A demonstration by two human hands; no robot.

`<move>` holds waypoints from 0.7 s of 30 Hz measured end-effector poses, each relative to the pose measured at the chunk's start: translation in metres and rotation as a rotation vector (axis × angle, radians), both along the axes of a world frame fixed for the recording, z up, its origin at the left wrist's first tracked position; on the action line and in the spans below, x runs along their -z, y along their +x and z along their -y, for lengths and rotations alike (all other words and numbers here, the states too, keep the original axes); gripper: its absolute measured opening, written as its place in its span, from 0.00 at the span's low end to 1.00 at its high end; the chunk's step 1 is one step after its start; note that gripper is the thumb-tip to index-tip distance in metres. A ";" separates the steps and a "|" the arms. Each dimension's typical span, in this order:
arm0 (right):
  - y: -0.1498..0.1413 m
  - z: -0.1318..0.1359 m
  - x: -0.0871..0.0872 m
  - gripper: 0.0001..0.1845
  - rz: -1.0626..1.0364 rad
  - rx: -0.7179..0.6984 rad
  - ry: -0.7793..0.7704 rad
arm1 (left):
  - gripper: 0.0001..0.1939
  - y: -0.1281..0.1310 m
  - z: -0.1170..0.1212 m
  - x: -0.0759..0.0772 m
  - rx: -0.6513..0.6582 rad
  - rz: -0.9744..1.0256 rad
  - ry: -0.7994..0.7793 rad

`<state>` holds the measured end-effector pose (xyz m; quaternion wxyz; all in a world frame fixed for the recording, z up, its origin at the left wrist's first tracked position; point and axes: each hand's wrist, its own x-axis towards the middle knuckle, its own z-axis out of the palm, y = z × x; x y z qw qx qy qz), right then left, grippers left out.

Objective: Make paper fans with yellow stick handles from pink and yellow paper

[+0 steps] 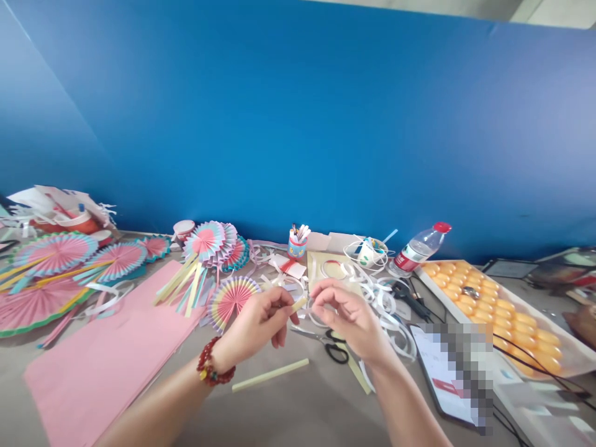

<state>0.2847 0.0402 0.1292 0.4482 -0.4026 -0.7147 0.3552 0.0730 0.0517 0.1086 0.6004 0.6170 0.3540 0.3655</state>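
My left hand [267, 316] pinches a short pale yellow paper strip [299, 305] between thumb and forefinger, its end pointing right. Facing it, my right hand [344, 316] is curled, thumb and fingertips drawn close together beside the strip's end; whatever they may hold is too small to make out. Below the hands, another pale yellow paper strip [270, 375] lies flat on the grey table [279, 416]. Scissors [336, 352] with black handles lie partly behind my right hand. A pink folded paper rosette [231, 299] with a yellow and lilac edge rests behind my left wrist.
Pink paper sheets [112, 347] and several paper rosettes [60, 251] cover the left side. At the back stand a pen cup [297, 245] and a water bottle [418, 253]. White strips [386, 304], a glue gun [412, 301], a phone [442, 372] and a tray of orange domes [500, 310] lie right.
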 end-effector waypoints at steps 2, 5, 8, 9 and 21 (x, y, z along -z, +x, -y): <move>-0.001 -0.002 0.004 0.10 0.021 0.003 -0.026 | 0.09 0.000 -0.001 0.000 0.010 -0.022 -0.007; 0.000 -0.003 0.008 0.10 0.062 -0.004 -0.049 | 0.09 0.001 -0.001 0.001 0.030 -0.040 -0.009; 0.001 -0.003 0.008 0.09 0.105 -0.020 -0.052 | 0.09 0.001 -0.002 0.003 0.044 -0.050 0.004; 0.001 -0.003 0.008 0.09 0.114 -0.018 -0.051 | 0.09 0.000 -0.002 0.003 0.046 -0.058 0.014; -0.004 -0.007 0.009 0.08 0.109 0.024 -0.079 | 0.07 -0.001 -0.001 -0.003 0.055 -0.139 0.062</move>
